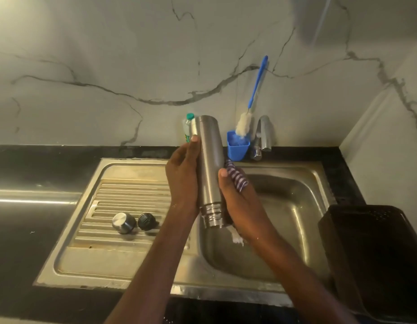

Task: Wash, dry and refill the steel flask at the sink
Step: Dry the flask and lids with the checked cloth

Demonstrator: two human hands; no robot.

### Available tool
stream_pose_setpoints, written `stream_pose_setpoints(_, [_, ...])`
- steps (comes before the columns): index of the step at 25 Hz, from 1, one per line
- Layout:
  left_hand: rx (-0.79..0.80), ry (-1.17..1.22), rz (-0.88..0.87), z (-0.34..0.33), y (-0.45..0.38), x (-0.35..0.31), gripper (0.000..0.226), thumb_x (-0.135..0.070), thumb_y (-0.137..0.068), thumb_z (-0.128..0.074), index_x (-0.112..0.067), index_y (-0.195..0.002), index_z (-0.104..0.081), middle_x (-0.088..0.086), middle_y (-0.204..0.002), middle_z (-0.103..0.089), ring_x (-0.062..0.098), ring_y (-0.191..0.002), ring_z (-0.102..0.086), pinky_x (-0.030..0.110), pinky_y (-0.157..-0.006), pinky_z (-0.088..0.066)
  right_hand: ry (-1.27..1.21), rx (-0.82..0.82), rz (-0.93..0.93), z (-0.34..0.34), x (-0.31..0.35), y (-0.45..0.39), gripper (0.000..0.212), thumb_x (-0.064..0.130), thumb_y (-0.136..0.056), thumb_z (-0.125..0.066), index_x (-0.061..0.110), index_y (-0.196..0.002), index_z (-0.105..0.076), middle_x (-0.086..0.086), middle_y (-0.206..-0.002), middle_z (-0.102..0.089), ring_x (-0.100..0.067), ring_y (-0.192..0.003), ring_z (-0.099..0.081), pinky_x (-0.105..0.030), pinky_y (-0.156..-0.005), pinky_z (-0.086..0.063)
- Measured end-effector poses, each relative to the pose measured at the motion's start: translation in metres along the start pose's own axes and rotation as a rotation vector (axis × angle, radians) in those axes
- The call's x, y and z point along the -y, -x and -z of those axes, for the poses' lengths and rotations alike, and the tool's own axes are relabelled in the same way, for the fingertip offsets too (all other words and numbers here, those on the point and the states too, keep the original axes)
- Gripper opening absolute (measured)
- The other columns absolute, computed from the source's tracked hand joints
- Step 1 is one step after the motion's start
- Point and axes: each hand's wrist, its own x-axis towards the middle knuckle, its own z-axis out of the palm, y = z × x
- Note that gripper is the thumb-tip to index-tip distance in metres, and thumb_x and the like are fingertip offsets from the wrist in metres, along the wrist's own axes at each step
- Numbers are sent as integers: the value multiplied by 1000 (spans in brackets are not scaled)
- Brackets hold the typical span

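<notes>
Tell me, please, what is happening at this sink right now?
A person holds the steel flask over the sink, mouth end down and toward them. The left hand grips its side, while the right hand presses a striped cloth against it, apparently wiping it. The steel cap and black stopper lie on the drainboard. A bottle brush stands in a blue cup beside the tap.

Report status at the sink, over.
Left hand grips flask, mouth down. Right hand holds striped cloth against it. Caps off, on drainboard. Nothing in the way.
</notes>
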Motion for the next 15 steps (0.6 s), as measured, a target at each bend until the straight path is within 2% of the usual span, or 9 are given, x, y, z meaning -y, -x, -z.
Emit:
stream_pose_setpoints(2, [-6, -86, -38, 1, 2, 3, 40, -43, -105, -60, -7, -94, -72, 10, -83, -73, 22, -74, -66, 40, -71, -57, 218, -46, 156, -3, -10, 1, 51, 59, -102, -47, 37, -149, -45, 12, -132, -64, -2, -115, -64, -34, -101, -54])
stream_pose_setpoints(4, [107, -125, -19, -5, 20, 5, 44, -39, -111, -46, -9, -94, -72, 10, -82, -74, 23, -73, -68, 36, -69, -55, 196, -112, 240, -2, -7, -5, 61, 62, -101, -45, 38, -156, -32, 8, -141, -58, -6, -121, -62, -34, -101, -54])
stream_pose_setpoints(7, [282, -143, 31, -17, 44, 5, 52, -58, -107, -39, -19, -120, -71, 11, -102, -78, 23, -92, -78, 38, -79, -63, -175, -158, 159, 9, 9, -21, 42, 53, -103, -51, 42, -143, -48, 13, -124, -68, -4, -110, -69, -38, -100, -57])
stream_pose_setpoints(9, [340, -174, -6, -22, 45, 9, 60, -70, -97, -50, -27, -137, -61, 5, -119, -76, 19, -105, -76, 41, -87, -64, -215, -124, 52, 12, 6, -29, 47, 69, -95, -52, 47, -136, -53, 10, -121, -72, -10, -109, -72, -47, -100, -57])
stream_pose_setpoints(11, [279, -147, 35, -22, 36, 9, 65, -65, -88, -68, -21, -135, -62, 8, -114, -77, 24, -99, -78, 47, -87, -64, -165, -50, -30, 8, -2, -28, 60, 87, -82, -49, 49, -127, -58, 4, -117, -75, -18, -106, -74, -52, -97, -58])
stream_pose_setpoints(12, [235, -107, 85, -19, 28, 8, 64, -61, -86, -72, -16, -130, -64, 10, -107, -78, 27, -94, -79, 47, -85, -65, -165, 6, -61, 6, -4, -24, 60, 87, -81, -48, 46, -123, -62, 1, -114, -76, -20, -103, -75, -52, -96, -58])
stream_pose_setpoints(13, [217, -56, 141, -15, 19, 7, 62, -58, -85, -73, -13, -127, -66, 12, -103, -78, 30, -89, -78, 46, -82, -64, -178, 59, -92, 7, -5, -20, 55, 82, -87, -49, 41, -119, -66, -1, -109, -78, -21, -100, -76, -49, -93, -60])
stream_pose_setpoints(15, [243, 35, 219, -2, 3, 3, 60, -55, -88, -73, -11, -127, -66, 17, -103, -77, 32, -86, -76, 44, -79, -63, -201, 144, -192, 17, -1, -12, 39, 61, -101, -51, 29, -113, -70, 2, -96, -80, -14, -87, -78, -30, -73, -63])
